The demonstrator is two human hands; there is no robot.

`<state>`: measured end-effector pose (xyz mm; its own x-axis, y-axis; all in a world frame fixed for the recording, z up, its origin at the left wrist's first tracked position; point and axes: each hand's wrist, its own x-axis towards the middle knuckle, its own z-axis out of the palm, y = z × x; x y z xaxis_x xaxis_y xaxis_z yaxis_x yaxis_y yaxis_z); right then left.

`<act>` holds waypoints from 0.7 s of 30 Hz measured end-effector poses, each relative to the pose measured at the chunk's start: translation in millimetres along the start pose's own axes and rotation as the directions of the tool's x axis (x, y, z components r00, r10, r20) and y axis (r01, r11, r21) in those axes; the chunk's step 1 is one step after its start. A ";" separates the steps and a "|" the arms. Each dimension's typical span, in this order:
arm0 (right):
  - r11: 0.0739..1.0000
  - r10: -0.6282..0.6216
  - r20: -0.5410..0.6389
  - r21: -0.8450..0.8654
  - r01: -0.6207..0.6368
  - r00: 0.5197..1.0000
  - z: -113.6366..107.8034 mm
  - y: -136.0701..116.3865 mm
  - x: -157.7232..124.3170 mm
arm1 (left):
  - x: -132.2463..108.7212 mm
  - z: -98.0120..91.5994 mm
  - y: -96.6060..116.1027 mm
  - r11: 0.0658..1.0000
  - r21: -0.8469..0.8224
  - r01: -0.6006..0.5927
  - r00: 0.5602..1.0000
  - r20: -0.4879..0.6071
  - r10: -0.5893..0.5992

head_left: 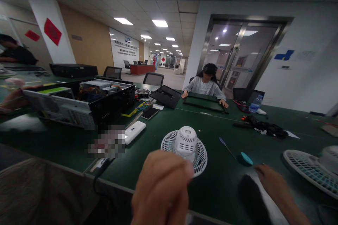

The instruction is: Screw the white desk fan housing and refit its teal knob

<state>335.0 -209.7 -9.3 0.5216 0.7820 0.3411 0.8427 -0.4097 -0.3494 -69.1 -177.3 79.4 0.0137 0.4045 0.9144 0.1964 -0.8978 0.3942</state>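
My left hand (161, 190) is close to the camera at the bottom middle, curled into a fist; whatever is inside it is hidden. Just beyond its knuckles a white fan grille with a round motor housing (186, 144) lies on the green table (211, 126). My right hand (276, 191) is at the lower right, fingers laid over a black and white object (250, 197) at the table's near edge. A thin screwdriver with a teal handle (235, 154) lies between the grille and my right hand.
An open computer case (79, 103) stands at the left, with a white power bank (134, 132) and a phone (150, 113) near it. A second fan grille (307, 172) lies at the right. A person (206, 84) sits across at a black panel (203, 102). Black cables (266, 128) lie nearby.
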 end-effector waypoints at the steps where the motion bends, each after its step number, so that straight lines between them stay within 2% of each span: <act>1: 0.999 -0.005 -0.005 0.052 0.006 1.000 -4.4 -10.6 1.3 | 10.1 10.6 -15.6 1.000 -0.021 0.019 0.996 0.092 -0.017; 2: 0.994 -0.014 -0.006 0.108 0.015 1.000 -8.8 -22.6 2.6 | 18.2 23.0 -33.1 0.995 -0.011 0.102 0.981 0.164 -0.099; 3: 0.985 -0.033 -0.003 0.172 0.033 0.999 -13.2 -35.7 3.9 | 24.1 36.5 -51.4 0.974 0.001 0.226 0.943 0.252 -0.219; 5: 0.949 -0.078 0.000 0.306 0.074 0.997 -20.6 -65.2 6.1 | 29.2 63.8 -86.0 0.890 -0.048 0.454 0.814 0.428 -0.392; 6: 0.923 -0.104 0.003 0.372 0.095 0.995 -23.3 -81.1 7.1 | 29.6 76.1 -100.5 0.873 -0.068 0.482 0.784 0.479 -0.396; 9: 0.816 -0.182 0.012 0.560 0.144 0.983 -25.9 -129.4 10.5 | 29.6 100.8 -128.9 0.862 -0.104 0.495 0.735 0.579 -0.352; 13: 0.648 -0.307 -0.006 0.731 0.214 0.952 -20.4 -185.5 19.4 | 35.7 105.5 -143.9 0.858 -0.135 0.496 0.667 0.692 -0.276; 15: 0.578 -0.379 -0.020 0.775 0.254 0.925 -17.4 -208.0 25.4 | 37.9 102.5 -148.9 0.858 -0.150 0.491 0.652 0.717 -0.248; 17: 0.511 -0.481 -0.045 0.797 0.322 0.876 -15.9 -226.6 30.9 | 37.3 100.0 -153.5 0.859 -0.161 0.485 0.660 0.713 -0.239; 21: 0.407 -0.729 -0.113 0.721 0.561 0.675 -15.4 -251.1 37.5 | 29.9 99.0 -158.4 0.848 -0.190 0.495 0.674 0.700 -0.236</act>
<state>145.0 -84.7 104.6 -0.2475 0.7735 0.5835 0.5394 0.6103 -0.5802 -2.7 -5.8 35.3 0.6493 0.6065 0.4588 -0.0131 -0.5943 0.8041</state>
